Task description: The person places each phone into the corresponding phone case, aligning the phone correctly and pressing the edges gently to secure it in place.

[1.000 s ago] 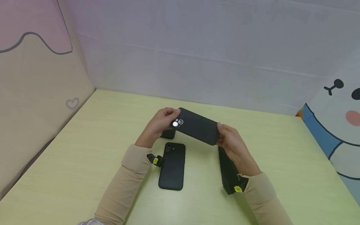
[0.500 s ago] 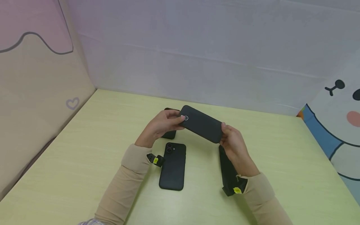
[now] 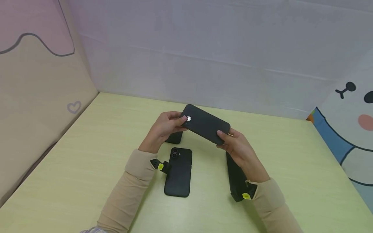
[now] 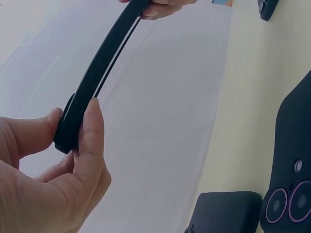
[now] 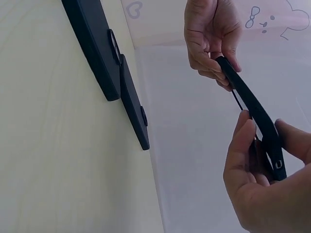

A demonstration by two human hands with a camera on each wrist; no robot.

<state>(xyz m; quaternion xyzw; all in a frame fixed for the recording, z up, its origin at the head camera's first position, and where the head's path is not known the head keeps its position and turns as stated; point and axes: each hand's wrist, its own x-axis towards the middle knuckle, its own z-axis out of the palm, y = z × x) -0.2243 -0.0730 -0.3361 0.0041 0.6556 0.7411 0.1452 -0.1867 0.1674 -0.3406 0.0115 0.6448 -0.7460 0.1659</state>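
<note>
L hand (image 3: 164,127) & R hand (image 3: 240,149) pinch black phone (image 3: 205,124) btwn them; fingertip slip could drop it on 2nd phone (image 3: 178,176) by L wrist (image 3: 149,147).

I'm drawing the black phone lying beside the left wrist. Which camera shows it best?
The head view: nearly the whole black phone shows, its left edge partly hidden by the wrist camera. The left wrist view shows only its lens end, close up; the right wrist view, only part, from the side.
</note>
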